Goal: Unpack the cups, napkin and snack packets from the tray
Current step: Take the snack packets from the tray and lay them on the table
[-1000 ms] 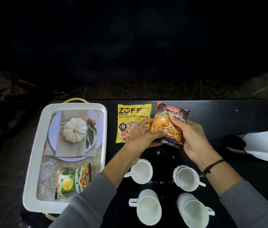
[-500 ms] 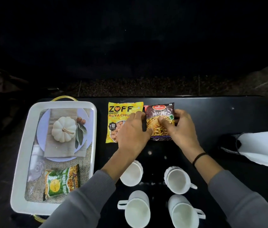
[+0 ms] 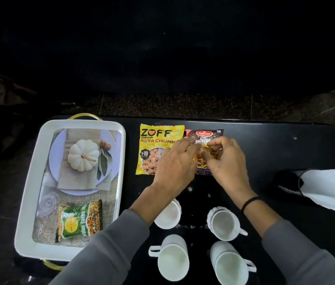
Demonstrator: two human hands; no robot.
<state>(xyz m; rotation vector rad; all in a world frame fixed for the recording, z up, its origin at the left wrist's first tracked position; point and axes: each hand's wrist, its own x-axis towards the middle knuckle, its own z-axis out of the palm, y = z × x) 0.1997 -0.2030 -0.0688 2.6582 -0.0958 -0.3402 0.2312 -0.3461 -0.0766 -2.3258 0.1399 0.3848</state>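
Observation:
A brown snack packet (image 3: 203, 133) lies flat on the black table, right beside a yellow soya-chunks packet (image 3: 154, 145). Both of my hands rest on the brown packet. My left hand (image 3: 174, 167) covers its left edge and part of the yellow packet. My right hand (image 3: 226, 163) has its fingers curled on the packet's middle. A green snack packet (image 3: 80, 221) lies in the near end of the white tray (image 3: 37, 161) at the left. Several white cups (image 3: 224, 224) stand on the table under my forearms. A white napkin (image 3: 330, 188) lies at the right edge.
The tray has gold handles (image 3: 84, 116) at its far and near ends, and its floor shows a white pumpkin on a plate (image 3: 83, 154), which looks like a print. A dark striped item (image 3: 287, 182) sits beside the napkin. The table's far edge runs just behind the packets.
The brown packet went from being held up in both hands to lying on the table beside the yellow packet. My hands have stayed on it.

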